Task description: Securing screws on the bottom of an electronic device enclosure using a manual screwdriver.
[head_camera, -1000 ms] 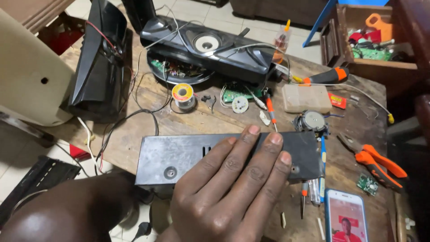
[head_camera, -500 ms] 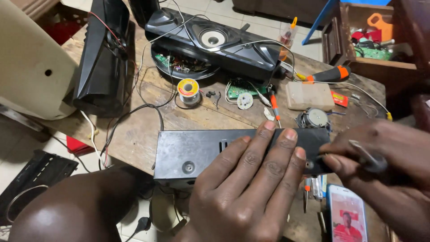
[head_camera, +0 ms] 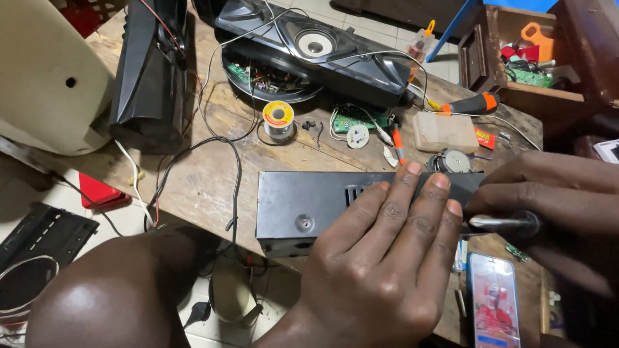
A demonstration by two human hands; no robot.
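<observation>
Landmark: black metal box (head_camera: pixel 309 206), lying flat at the near edge of the wooden workbench (head_camera: pixel 206 167).
Left hand (head_camera: pixel 380 258): spread flat, palm down, fingers (head_camera: pixel 406 193) pressing on the box's top toward its right end; holding nothing, only pinning.
Right hand (head_camera: pixel 554 193): closed round a screwdriver (head_camera: pixel 506 223) with a dark handle and bright metal collar, just off the box's right end, tip pointed at that end; tip itself hidden behind the left fingers.
Slip risk: driver aimed toward the pinning fingers; a cam-out from a poorly seated tip likely to jab them or score the box's paint.
Overhang risk: box's front edge at or slightly past the bench edge; a hard sideways push likely to slide it left or tip it off toward the floor.
Phone (head_camera: pixel 493 309): screen lit, lying just right of and nearer than the box, under the right hand; a dropped driver or loose screw could strike the glass.
Loose parts: solder spool (head_camera: pixel 278 117), small circuit board (head_camera: pixel 351 119) and small motor (head_camera: pixel 454 161) beyond the box; a shifted box could sweep them.
Cable (head_camera: pixel 235 161): black lead running past the box's left end and over the edge; snagging likely if the box slides left.
Screw loss: cluttered bench and floor gap below; a freed screw easily lost.
</observation>
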